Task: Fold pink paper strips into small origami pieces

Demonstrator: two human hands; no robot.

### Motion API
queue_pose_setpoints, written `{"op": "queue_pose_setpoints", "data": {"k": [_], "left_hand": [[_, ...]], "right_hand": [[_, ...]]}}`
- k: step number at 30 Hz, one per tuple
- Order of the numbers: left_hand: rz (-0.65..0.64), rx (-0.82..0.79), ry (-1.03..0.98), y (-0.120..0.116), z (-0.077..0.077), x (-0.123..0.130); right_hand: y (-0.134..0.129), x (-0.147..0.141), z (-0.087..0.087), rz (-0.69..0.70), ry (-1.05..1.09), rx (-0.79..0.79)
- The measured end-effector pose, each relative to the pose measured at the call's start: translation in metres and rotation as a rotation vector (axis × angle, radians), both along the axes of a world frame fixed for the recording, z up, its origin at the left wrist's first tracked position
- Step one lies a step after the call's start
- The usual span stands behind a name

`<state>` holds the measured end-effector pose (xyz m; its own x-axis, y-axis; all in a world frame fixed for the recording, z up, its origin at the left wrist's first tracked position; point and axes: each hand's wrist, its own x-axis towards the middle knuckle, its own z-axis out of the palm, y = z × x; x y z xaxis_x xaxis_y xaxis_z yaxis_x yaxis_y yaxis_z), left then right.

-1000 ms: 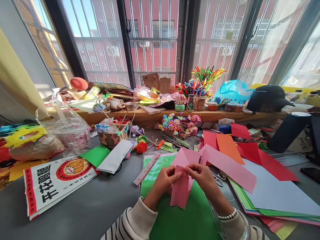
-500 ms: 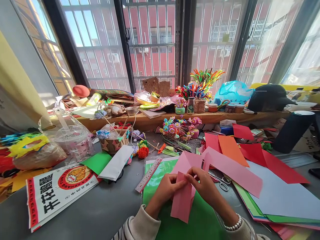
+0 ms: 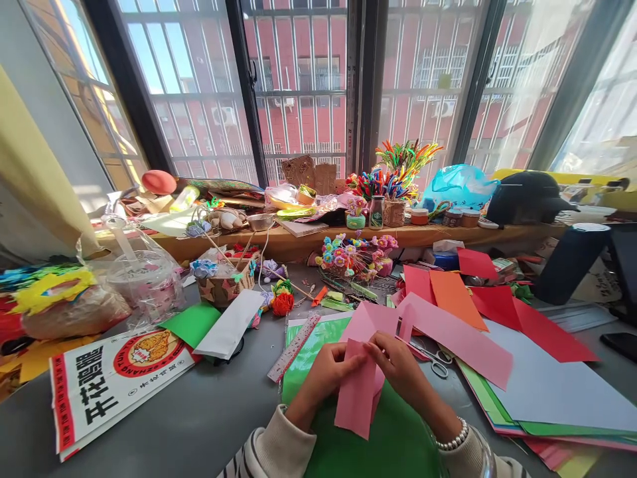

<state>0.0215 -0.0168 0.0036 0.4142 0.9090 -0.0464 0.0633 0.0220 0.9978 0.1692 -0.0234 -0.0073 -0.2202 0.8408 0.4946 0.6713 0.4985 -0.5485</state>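
A folded strip of pink paper (image 3: 355, 398) is held upright between my two hands, above a green sheet in a clear sleeve (image 3: 393, 445). My left hand (image 3: 331, 372) grips its left edge, thumb across the front. At the top right edge, the fingers of my right hand (image 3: 391, 355) pinch the paper. Behind the hands lies another piece of pink paper (image 3: 371, 318), and a long pink strip (image 3: 462, 335) stretches to the right. Scissors (image 3: 438, 362) lie beside my right hand, their blades partly hidden. To the left is a patterned ruler (image 3: 294, 347).
Stacked coloured sheets (image 3: 562, 392) lie on the right, with red paper (image 3: 552, 332) and orange paper (image 3: 455, 302) behind. A printed paper bag (image 3: 124, 385), a white folded paper (image 3: 231, 325) and a plastic cup (image 3: 144, 279) stand or lie left. Craft flowers (image 3: 348, 255) are at the back.
Both hands still hold the pink paper at nearly the same place. The paper has turned slightly, and the whole view has shifted a little.
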Motion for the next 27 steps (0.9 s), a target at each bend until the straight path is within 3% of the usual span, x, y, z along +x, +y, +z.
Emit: {"op": "queue_pose_setpoints", "data": {"k": [4, 15, 17, 20, 22, 27], "left_hand": [[-0.021, 0.003, -0.004, 0.001, 0.000, -0.001], [-0.039, 0.005, 0.001, 0.002, -0.003, -0.002], [0.025, -0.039, -0.072, 0.005, -0.005, -0.002], [0.259, -0.090, -0.220, 0.011, -0.007, -0.003], [0.348, -0.120, -0.290, 0.012, -0.007, -0.004], [0.152, -0.117, -0.233, 0.006, -0.001, 0.001]], "right_hand": [[-0.004, 0.000, 0.008, 0.079, 0.110, -0.087], [-0.005, 0.011, 0.020, 0.105, 0.305, -0.280], [-0.005, 0.015, 0.019, 0.055, 0.420, -0.302], [-0.002, 0.017, 0.016, -0.036, 0.743, -0.357], [-0.001, 0.015, 0.015, -0.048, 0.949, -0.416], [-0.004, 0.002, 0.014, 0.031, 1.130, -0.589]]}}
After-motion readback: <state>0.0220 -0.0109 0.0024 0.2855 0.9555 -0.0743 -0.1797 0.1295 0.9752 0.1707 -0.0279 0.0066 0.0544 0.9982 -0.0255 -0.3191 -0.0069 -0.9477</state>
